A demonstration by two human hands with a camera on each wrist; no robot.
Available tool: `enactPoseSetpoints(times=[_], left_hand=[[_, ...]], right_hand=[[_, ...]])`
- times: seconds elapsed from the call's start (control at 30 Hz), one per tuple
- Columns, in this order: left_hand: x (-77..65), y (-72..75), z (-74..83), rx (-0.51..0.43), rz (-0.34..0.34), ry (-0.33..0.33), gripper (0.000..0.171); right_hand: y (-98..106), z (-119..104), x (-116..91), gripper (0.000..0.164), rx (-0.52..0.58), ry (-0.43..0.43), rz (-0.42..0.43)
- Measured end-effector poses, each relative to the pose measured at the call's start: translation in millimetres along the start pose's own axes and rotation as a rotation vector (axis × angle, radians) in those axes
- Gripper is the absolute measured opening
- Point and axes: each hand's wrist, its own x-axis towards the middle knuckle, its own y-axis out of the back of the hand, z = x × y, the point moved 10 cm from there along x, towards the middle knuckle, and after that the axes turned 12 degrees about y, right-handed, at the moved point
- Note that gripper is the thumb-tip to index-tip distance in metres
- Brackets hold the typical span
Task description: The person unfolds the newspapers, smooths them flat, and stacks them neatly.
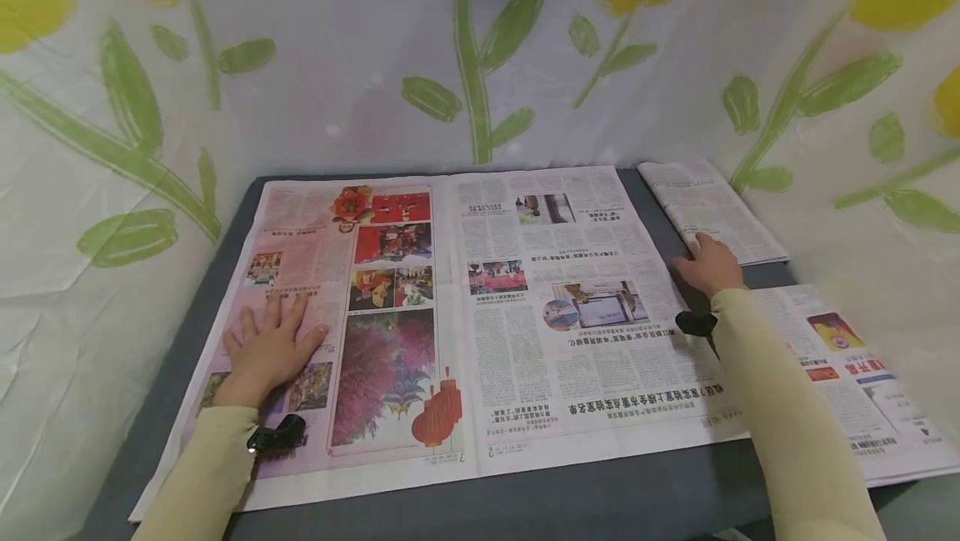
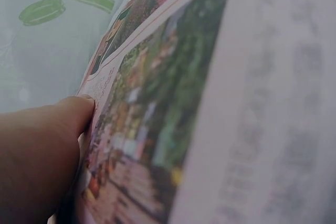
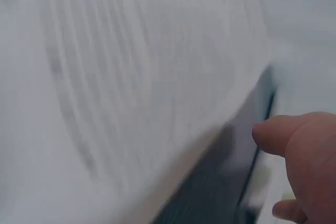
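A large newspaper (image 1: 510, 408) lies unfolded, a pink-tinted page with colour photos on the left and a text page on the right. On the pink page my left hand (image 1: 273, 349) rests flat with its fingers spread. The left wrist view has its thumb (image 2: 79, 109) at the printed sheet. My right hand (image 1: 708, 267) is past the newspaper's right edge, its fingertips at the near left edge of a small folded newspaper (image 1: 705, 195). In the right wrist view, a thumb (image 3: 275, 134) points towards a blurred sheet, with a gap between them.
The dark grey table top (image 1: 525, 495) shows around the sheets. Another newspaper stack (image 1: 847, 391) lies at the right front, partly under the right sleeve (image 1: 787, 416). A white sheet with painted flowers (image 1: 330, 66) hangs along the back and sides.
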Motion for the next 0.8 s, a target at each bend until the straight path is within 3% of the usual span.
enactPoseSetpoints(times=[0.13, 0.23, 0.33, 0.67, 0.8], left_hand=[[-1.4, -1.8, -1.1, 0.009, 0.002, 0.003, 0.090], [-1.7, -1.7, -0.3, 0.002, 0.014, -0.001, 0.089], [-1.4, -1.8, 0.1, 0.002, 0.022, 0.004, 0.088], [-3.8, 0.4, 2.1, 0.006, 0.030, 0.011, 0.087], [-4.2, 3.1, -0.4, 0.006, 0.033, 0.020, 0.087]], right_hand=[[-5, 34, -3, 0.053, -0.053, -0.076, 0.016], [-4, 42, -2, 0.047, -0.102, -0.084, 0.074], [0, 38, 2, 0.038, -0.114, -0.067, 0.117], [8, 16, 7, 0.042, -0.168, 0.039, 0.187], [12, 14, 12, 0.044, -0.139, 0.052, 0.229]])
